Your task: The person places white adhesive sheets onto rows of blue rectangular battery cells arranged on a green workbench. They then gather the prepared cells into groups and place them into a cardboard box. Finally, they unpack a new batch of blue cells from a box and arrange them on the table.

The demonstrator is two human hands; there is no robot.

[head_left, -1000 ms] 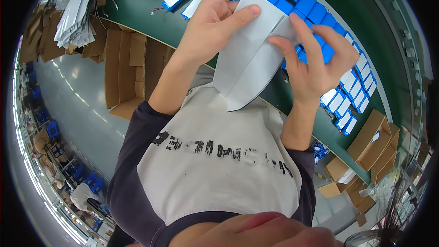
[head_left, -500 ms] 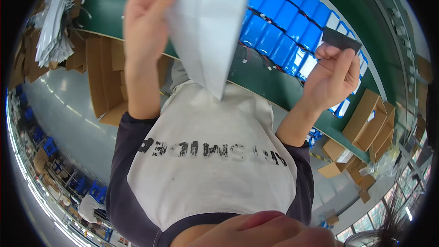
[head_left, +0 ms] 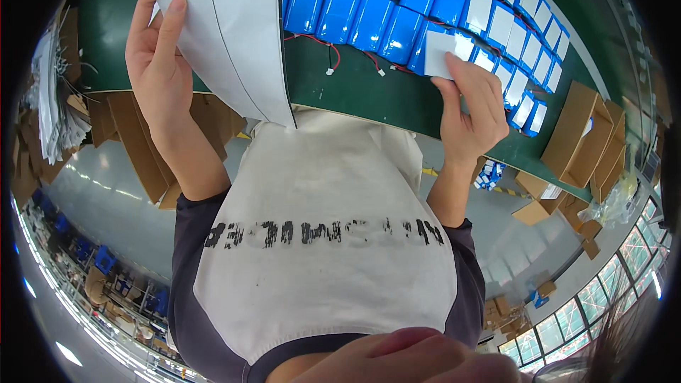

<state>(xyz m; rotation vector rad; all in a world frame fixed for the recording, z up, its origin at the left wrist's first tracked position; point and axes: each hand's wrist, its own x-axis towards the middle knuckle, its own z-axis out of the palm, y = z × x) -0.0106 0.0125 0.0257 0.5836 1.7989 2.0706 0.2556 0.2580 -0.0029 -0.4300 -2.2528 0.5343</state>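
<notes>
Two white pieces are in hand: a large sheet (head_left: 237,42) toward 11 o'clock and a small square (head_left: 440,53) toward 1 o'clock. The left hand (head_left: 159,71), at 10 o'clock, grips the sheet by its upper-left edge, thumb on the near face and fingers behind. The right hand (head_left: 474,103), at 2 o'clock, pinches the square at its 5 o'clock corner between thumb and forefinger.

The sheet looks light and thin, with a gentle curve and a dark line down its face; it hangs toward 6 o'clock, its low tip in front of the shirt (head_left: 319,291). It will likely flex and swing, and may crease if squeezed mid-face, so the edge is the better hold. The square looks flat and fairly stiff for its size, near weightless; a corner pinch should suit it, leaving the face clear.

Behind the square, rows of blue batteries (head_left: 372,25) run from 11 to 2 o'clock on the green table (head_left: 347,92); whether the square touches one, I cannot tell. Their shiny wrap looks slippery, and they are probably the heavier things here, best held by their sides. Thin leads (head_left: 337,57) trail toward 6 o'clock from the near row and look easy to snag. White pads (head_left: 506,33) cover batteries toward 2 o'clock.
</notes>
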